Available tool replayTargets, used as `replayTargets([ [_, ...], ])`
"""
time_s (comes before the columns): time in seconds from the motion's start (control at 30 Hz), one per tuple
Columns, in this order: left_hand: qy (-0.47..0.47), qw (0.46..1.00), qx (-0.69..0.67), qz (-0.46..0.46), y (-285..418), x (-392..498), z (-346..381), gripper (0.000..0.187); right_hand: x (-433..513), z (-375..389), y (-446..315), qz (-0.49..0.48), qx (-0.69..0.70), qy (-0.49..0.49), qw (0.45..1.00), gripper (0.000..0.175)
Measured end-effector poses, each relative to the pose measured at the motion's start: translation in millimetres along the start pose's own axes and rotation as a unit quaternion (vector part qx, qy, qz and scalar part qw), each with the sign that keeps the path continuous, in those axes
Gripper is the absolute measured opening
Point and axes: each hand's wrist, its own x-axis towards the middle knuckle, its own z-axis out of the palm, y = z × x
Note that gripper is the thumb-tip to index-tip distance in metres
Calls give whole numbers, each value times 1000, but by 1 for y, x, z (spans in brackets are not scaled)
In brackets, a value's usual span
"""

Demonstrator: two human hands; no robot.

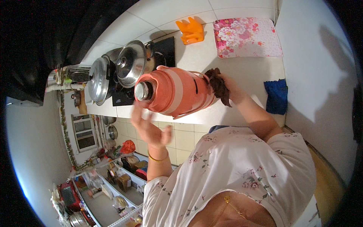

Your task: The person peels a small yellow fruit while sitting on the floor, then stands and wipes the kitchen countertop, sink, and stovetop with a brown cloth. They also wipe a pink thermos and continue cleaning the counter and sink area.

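Observation:
A coral-pink vacuum flask (pixel 181 90) with a pale band and a carrying handle is tilted over the counter, its silver-coloured top facing left. My right hand (pixel 228 85) holds a crumpled dark brown cloth (pixel 218 85) against the flask's base; the flask and cloth hide part of the fingers. Close below the flask's mouth is my left hand (pixel 150 130), blurred, with fingers apart and a gold bangle at the wrist. Whether its fingertips touch the rim, I cannot tell.
Lidded metal pots (pixel 132 63) stand on a black cooktop (pixel 167 52) at the left. Behind are an orange holder (pixel 191 31) and a floral mat (pixel 246 37). A blue cloth (pixel 276 96) lies right. White shelving (pixel 105 208) with packages stands lower left.

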Motion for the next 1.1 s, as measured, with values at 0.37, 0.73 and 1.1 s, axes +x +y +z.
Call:
replayTargets([
  [0.37, -211, 953, 215, 12, 55, 18, 36, 51, -34, 94, -172, -419, -237, -166, 860, 46],
  [0.73, 220, 906, -269, -242, -19, -18, 22, 97, -15, 151, -65, -497, -338, -31, 799, 33],
  [1.1, 172, 795, -486, -320, -45, -28, 13, 87, 14, 7, 48, -95, -551, 89, 824, 40],
])
